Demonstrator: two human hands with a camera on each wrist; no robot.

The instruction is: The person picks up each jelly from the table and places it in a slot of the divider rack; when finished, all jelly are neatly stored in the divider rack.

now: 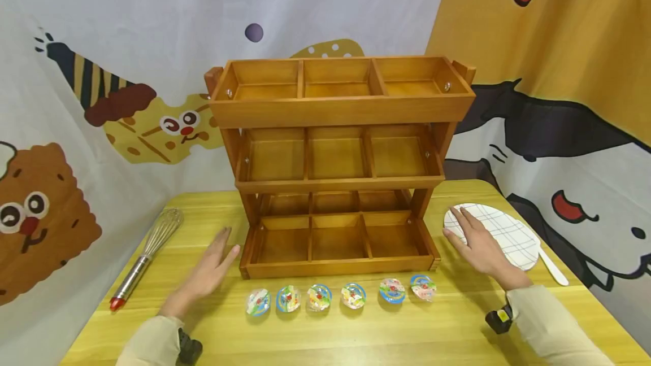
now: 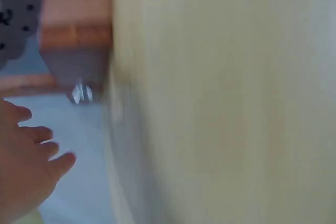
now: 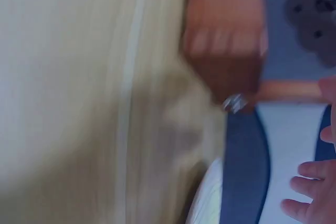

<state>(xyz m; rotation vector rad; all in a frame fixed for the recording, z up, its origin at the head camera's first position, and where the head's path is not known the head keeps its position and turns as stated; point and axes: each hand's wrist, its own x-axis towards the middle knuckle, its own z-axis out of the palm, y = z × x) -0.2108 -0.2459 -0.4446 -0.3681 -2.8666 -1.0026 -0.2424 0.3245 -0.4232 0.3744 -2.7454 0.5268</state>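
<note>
A wooden rack [image 1: 341, 113] with three tiers, each split into three compartments, stands at the middle of the table; its compartments hold nothing. Several small jelly cups [image 1: 319, 297] with printed lids lie in a row before it. My left hand [image 1: 203, 275] is left of the rack, fingers extended, holding nothing. On the other side, my right hand [image 1: 480, 247] has straight fingers and overlaps the near-left part of a white oval checked board [image 1: 511, 233]; whether it touches cannot be told. Both wrist views are blurred and show the hands [image 2: 29, 166] [image 3: 315, 182] beside rack ends.
At the table's left edge lies a whisk [image 1: 144, 258] with a metal handle and red tip. A white handle [image 1: 553, 267] sticks out at the right of the checked board. Cartoon-printed curtains [image 1: 152, 27] hang behind and around the wooden table [image 1: 325, 338].
</note>
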